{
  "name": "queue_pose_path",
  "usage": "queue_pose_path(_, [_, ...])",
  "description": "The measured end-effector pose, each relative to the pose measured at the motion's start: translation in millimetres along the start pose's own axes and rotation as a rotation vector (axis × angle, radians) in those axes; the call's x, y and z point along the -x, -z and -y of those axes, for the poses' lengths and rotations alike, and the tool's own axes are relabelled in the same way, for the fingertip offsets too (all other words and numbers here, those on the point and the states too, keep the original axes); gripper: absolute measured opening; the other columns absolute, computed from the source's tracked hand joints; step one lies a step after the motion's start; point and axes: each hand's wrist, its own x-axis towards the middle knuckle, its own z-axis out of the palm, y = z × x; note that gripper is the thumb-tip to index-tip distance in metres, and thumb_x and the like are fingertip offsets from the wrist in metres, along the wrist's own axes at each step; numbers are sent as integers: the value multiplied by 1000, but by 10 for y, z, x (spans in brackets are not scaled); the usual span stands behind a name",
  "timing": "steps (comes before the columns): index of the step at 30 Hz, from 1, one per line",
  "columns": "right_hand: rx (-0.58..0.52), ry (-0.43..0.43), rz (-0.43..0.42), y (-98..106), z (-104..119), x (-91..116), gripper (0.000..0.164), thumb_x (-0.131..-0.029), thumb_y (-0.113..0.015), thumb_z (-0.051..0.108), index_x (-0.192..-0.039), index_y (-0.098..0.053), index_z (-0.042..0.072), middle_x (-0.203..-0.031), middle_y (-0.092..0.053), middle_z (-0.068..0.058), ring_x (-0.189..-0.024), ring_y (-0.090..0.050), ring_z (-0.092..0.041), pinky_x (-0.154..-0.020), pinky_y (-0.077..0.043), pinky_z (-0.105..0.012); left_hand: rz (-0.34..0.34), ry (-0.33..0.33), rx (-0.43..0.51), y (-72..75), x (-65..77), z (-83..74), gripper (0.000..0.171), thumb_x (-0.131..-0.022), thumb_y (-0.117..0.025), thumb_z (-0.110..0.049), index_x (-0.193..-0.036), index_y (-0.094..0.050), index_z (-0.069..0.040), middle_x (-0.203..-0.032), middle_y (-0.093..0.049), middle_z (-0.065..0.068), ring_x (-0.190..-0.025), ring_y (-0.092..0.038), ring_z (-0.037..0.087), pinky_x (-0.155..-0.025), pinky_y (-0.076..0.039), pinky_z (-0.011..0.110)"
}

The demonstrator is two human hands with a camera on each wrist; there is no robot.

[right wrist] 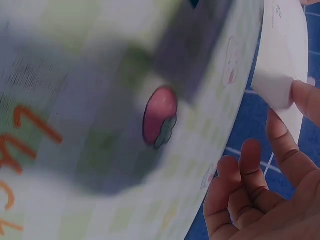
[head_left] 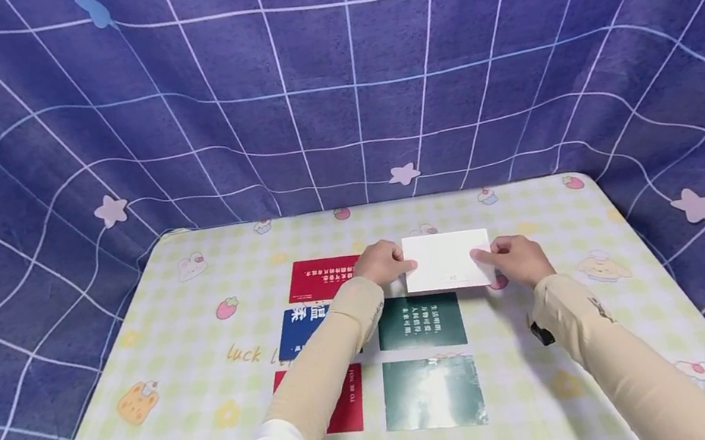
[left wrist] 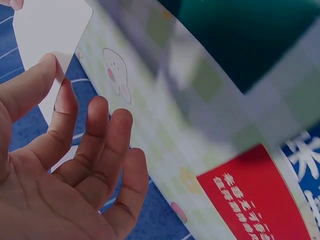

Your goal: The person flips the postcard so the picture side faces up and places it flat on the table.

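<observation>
A white card (head_left: pixel 445 259) is held up off the table by both hands, its plain side facing the head camera. My left hand (head_left: pixel 382 263) pinches its left edge between thumb and forefinger; the other fingers of that hand spread loosely in the left wrist view. On the opposite edge, my right hand (head_left: pixel 519 257) pinches the card with thumb and forefinger. Below the card lies a dark green card (head_left: pixel 419 322) with white characters. Another green card (head_left: pixel 432 393), shiny with glare, lies nearer. By my left hand is a red card (head_left: pixel 320 279), partly covered by the hand.
Under the left forearm, a blue card (head_left: pixel 301 330) and a second red card (head_left: pixel 347 405) are partly hidden. A checked, cartoon-printed cloth covers the table (head_left: pixel 164 342). Behind and beside it hangs a blue curtain (head_left: pixel 333 100) with white grid lines and stars.
</observation>
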Motion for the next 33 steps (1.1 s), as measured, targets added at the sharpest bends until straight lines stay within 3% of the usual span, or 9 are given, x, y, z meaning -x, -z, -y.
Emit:
queue_pose_path(2, [-1, -5, 15, -42, 49, 13, 47, -97, -66, 49, -72, -50, 12, -67, -66, -9, -64, -66, -24, -65, -39, -32, -1, 6, 5, 27, 39, 51, 42, -95, -73, -32, -65, -49, -15, -61, -39, -2, -58, -38, 13, -54, -32, 26])
queue_pose_path(9, [13, 16, 21, -192, 144, 38, 48, -97, -64, 50, -71, -47, 14, -56, -44, 3, -58, -44, -17, -61, -35, -33, -6, 37, 47, 103, 155, 200, 35, -95, -74, -30, -70, -56, -13, -64, -45, 0, -59, -43, 15, -55, -35, 27])
queue_pose_path(17, [12, 61, 18, -356, 214, 64, 46, -97, -66, 48, -71, -47, 14, -62, -41, 4, -65, -42, -18, -63, -36, -32, -17, 48, 61, 174, 294, 346, 33, -93, -77, -28, -70, -59, -12, -64, -47, 0, -60, -43, 15, -54, -36, 28])
queue_pose_path(23, [23, 79, 14, -400, 214, 71, 47, -97, -65, 47, -70, -45, 15, -61, -39, 4, -64, -41, -18, -63, -35, -33, -18, 41, 52, 168, 308, 394, 32, -92, -77, -27, -71, -58, -13, -66, -49, -2, -61, -44, 13, -56, -37, 26])
queue_pose_path(30, [1, 73, -7, -414, 172, 80, 46, -96, -67, 48, -71, -47, 14, -62, -41, 3, -65, -42, -18, -63, -35, -33, -13, -24, 196, 212, 387, 429, 23, -91, -78, -21, -76, -65, -9, -73, -53, -1, -70, -46, 14, -64, -38, 25])
queue_pose_path(33, [-23, 75, -12, -408, 167, 108, 46, -95, -66, 51, -75, -54, 11, -69, -49, -1, -71, -46, -21, -67, -37, -34, 16, -43, 256, 224, 372, 478, 18, -92, -78, -21, -83, -70, -6, -74, -56, 0, -70, -48, 14, -64, -40, 24])
